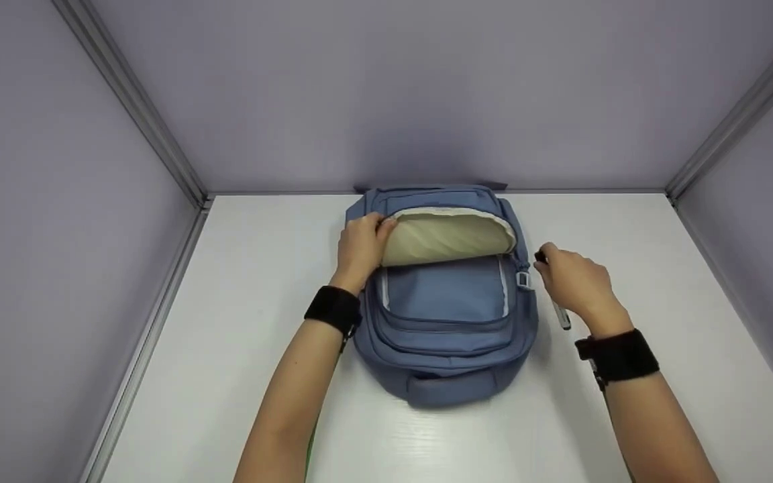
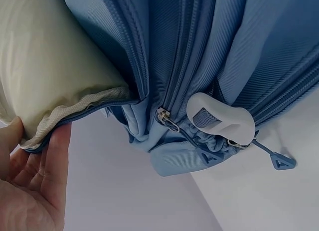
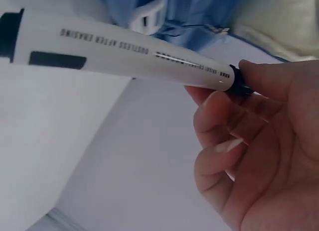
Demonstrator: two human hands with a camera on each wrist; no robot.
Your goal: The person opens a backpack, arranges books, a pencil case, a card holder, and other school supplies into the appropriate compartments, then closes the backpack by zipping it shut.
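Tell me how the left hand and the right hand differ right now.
The left hand grips the flap of the blue backpack, holding its cream-lined pocket open; the right hand pinches a white marker by one end. The left hand is on the backpack's top left edge; the right hand is just off its right side, above the table. Both wear black wrist straps.
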